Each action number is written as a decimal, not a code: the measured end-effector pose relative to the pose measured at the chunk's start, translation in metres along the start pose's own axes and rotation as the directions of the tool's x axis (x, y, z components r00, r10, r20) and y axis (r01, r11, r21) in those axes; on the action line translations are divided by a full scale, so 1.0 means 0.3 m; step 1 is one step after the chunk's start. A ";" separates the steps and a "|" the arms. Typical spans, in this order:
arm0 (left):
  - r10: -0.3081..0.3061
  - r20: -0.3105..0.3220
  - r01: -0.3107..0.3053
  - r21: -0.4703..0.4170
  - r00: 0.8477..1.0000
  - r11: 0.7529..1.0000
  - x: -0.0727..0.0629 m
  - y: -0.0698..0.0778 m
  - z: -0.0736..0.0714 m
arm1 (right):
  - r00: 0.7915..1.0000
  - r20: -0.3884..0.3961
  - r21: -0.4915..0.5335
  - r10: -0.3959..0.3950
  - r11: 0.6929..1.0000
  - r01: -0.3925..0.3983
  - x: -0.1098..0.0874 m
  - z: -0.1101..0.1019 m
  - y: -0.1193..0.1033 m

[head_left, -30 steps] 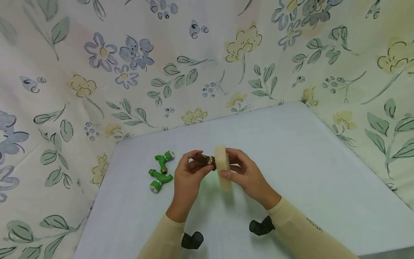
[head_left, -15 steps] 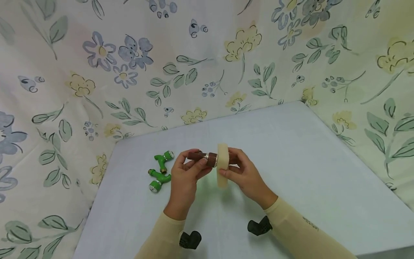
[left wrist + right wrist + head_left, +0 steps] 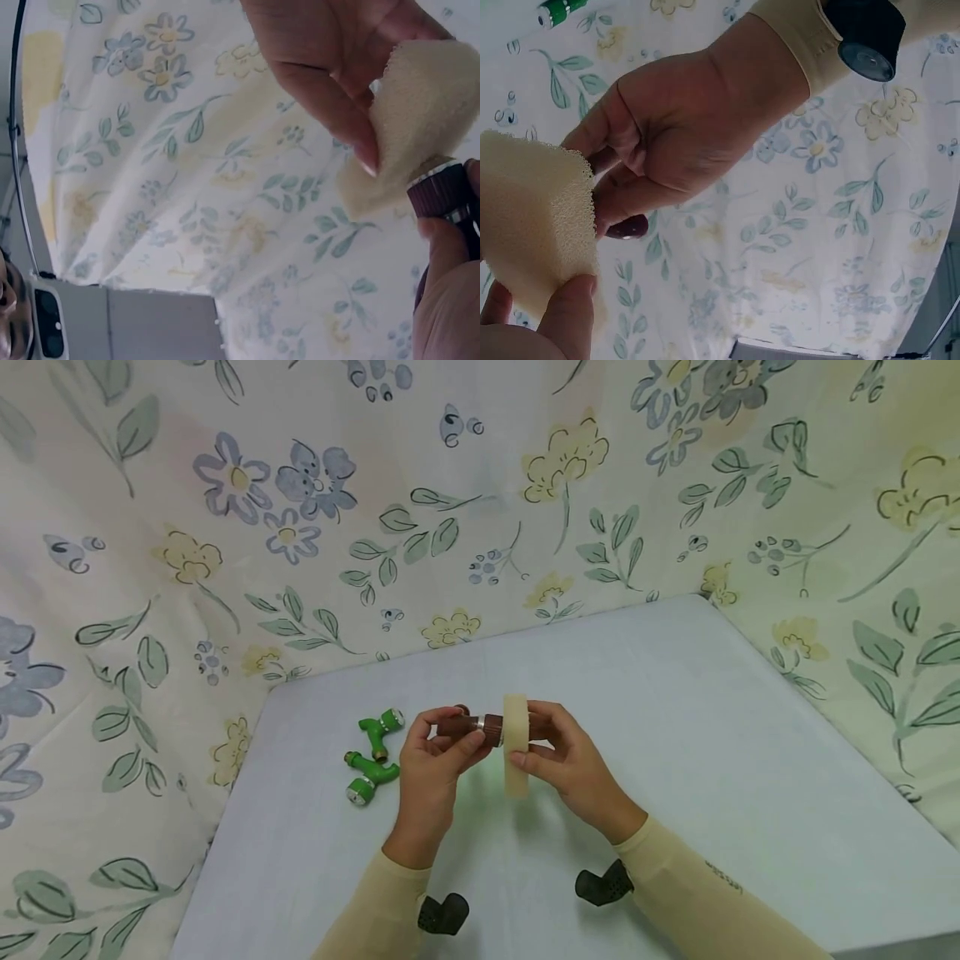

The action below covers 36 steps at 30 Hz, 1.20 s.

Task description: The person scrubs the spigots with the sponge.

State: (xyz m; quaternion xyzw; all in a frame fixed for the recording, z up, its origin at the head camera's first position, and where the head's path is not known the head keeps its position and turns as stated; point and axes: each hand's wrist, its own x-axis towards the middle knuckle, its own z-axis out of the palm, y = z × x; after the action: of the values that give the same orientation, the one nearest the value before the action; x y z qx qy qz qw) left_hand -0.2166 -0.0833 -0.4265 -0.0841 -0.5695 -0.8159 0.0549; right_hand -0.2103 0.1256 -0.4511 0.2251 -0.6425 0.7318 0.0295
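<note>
My left hand (image 3: 429, 768) grips a brown tap (image 3: 457, 727) with a ribbed knob and a silvery band, above the white table. The fingers of my right hand (image 3: 581, 772) pinch a thick cream sponge (image 3: 515, 756), which stands on edge against the knob end of the tap. In the left wrist view, the ribbed knob (image 3: 439, 191) meets the face of the sponge (image 3: 427, 112). A rounded dark end of the tap (image 3: 628, 227) shows below the left hand in the right wrist view, while the rest is hidden by fingers and sponge.
Two green taps, one behind (image 3: 380, 735) and one nearer (image 3: 369, 774), lie close together left of my left hand. The table (image 3: 750, 760) has a floral curtain (image 3: 480, 527) at its back and sides. A black wrist camera (image 3: 444, 914) sits on each sleeve.
The tap has turned so its length lies more sideways, with more of its body and knob showing. The sponge has shifted slightly and stays against the knob end.
</note>
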 end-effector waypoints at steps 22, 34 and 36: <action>-0.007 -0.033 0.008 0.052 0.999 0.999 -0.005 -0.001 -0.005 | 1.000 0.009 -0.015 0.011 1.000 -0.011 0.001 0.002 0.018; -0.005 0.012 0.004 0.021 1.000 1.000 -0.014 0.010 -0.010 | 0.998 0.012 -0.039 0.055 0.998 -0.055 -0.009 -0.004 0.042; -0.003 0.006 0.003 0.019 1.000 1.000 -0.014 0.006 -0.013 | 0.999 0.013 -0.038 0.050 0.998 -0.050 -0.009 -0.002 0.038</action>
State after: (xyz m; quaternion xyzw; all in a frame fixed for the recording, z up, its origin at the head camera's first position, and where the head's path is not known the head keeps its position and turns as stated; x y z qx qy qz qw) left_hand -0.2124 -0.0876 -0.4270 -0.0850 -0.5774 -0.8103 0.0529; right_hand -0.2117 0.1248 -0.4627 0.2137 -0.6617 0.7186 0.0108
